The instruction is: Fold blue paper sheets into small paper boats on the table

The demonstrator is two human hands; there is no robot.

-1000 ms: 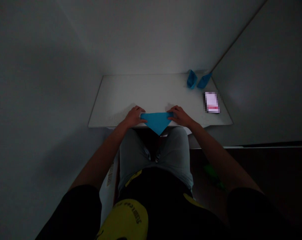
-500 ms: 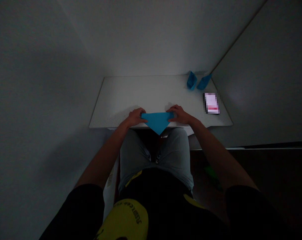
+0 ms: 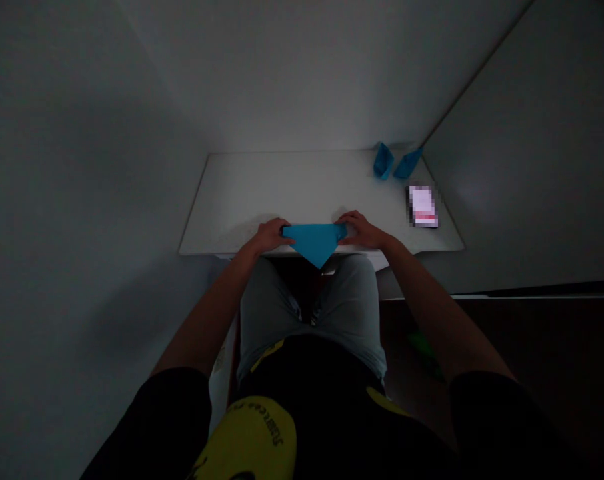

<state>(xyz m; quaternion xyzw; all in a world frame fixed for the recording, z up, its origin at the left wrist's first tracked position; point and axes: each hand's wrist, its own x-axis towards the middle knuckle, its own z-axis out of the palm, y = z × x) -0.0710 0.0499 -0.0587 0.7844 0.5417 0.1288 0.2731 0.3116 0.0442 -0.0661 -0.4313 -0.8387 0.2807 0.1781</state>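
Observation:
A blue sheet of paper folded into a downward-pointing triangle (image 3: 314, 241) lies at the near edge of a small white table (image 3: 262, 193), its tip hanging past the edge. My left hand (image 3: 268, 235) pinches the triangle's left corner with curled fingers. My right hand (image 3: 362, 230) pinches its right corner the same way. Both hands rest on the tabletop. The room is dim.
Two small folded blue paper shapes (image 3: 393, 162) stand at the table's far right corner. A phone with a lit screen (image 3: 423, 206) lies near the right edge. Walls close in on the left, back and right. My knees sit under the table edge.
Almost nothing differs; both hands stay on the paper's corners, and the view has shifted very slightly.

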